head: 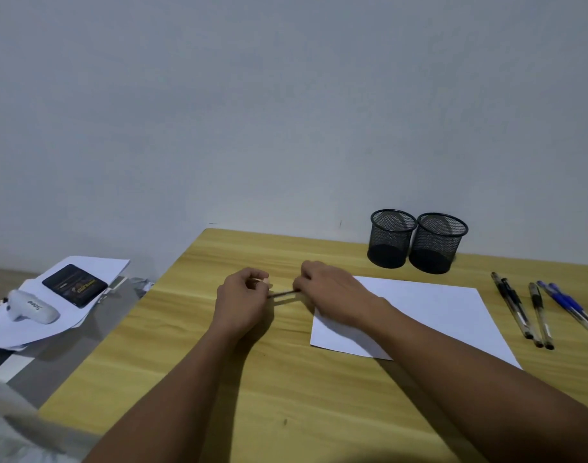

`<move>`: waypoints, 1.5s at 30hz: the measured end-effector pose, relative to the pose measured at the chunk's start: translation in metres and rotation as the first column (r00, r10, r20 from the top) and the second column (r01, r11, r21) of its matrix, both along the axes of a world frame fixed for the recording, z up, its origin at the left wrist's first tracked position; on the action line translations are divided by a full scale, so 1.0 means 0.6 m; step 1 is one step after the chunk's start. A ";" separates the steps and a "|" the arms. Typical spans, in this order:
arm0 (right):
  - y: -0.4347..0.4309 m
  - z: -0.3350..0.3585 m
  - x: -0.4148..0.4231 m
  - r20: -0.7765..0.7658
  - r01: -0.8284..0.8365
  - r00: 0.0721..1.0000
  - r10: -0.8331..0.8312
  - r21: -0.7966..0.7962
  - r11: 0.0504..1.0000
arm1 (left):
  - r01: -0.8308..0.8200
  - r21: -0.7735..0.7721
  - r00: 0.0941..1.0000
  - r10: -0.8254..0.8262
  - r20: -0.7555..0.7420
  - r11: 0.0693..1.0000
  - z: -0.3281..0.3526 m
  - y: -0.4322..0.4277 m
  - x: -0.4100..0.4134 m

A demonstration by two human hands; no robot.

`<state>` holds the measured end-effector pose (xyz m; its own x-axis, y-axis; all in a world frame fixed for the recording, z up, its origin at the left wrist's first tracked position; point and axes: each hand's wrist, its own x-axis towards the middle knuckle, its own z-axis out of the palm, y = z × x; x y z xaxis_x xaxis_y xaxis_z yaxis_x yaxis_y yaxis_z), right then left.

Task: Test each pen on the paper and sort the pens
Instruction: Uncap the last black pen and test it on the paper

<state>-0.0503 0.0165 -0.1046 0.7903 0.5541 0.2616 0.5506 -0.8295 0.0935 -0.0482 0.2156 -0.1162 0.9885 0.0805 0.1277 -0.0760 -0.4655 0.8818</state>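
Observation:
A thin dark pen (282, 293) runs between my two hands just above the wooden table (219, 379). My left hand (244, 302) pinches one end of it, where a small pale piece shows at the fingertips. My right hand (331, 294) grips the other end, left of the white paper (436, 312). The right forearm lies across the paper's near left corner. Several pens lie at the table's right: black ones (513, 304) (539, 315) and blue ones (566, 304). Two black mesh cups (391, 238) (438, 243) stand side by side behind the paper, by the wall.
Left of the table, on a lower surface, lie loose white sheets (85, 272), a dark phone-like device (74, 285) and a white handheld object (32, 309). A plain wall runs along the table's far edge. The table's left edge slants toward me.

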 end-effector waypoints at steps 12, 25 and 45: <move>-0.073 0.037 -0.025 -0.467 0.462 0.884 0.017 0.880 0.108 | 0.204 0.057 0.972 -0.209 0.111 0.977 -0.020 -0.130 -0.028; -0.095 0.029 -0.030 -0.500 0.433 0.851 0.162 0.842 0.322 | 0.242 0.208 0.931 -0.287 0.226 0.948 -0.031 -0.140 -0.030; -0.256 0.118 -0.030 -0.481 0.484 0.875 0.058 0.871 -0.078 | 0.205 0.100 0.956 -0.221 0.192 0.974 -0.019 -0.106 -0.015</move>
<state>-0.0684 -0.1372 -0.0338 0.9630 -0.2583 0.0774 0.0811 0.0038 -0.9967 -0.0574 0.1519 -0.1278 0.9351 -0.1471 0.3225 -0.3523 -0.4860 0.7998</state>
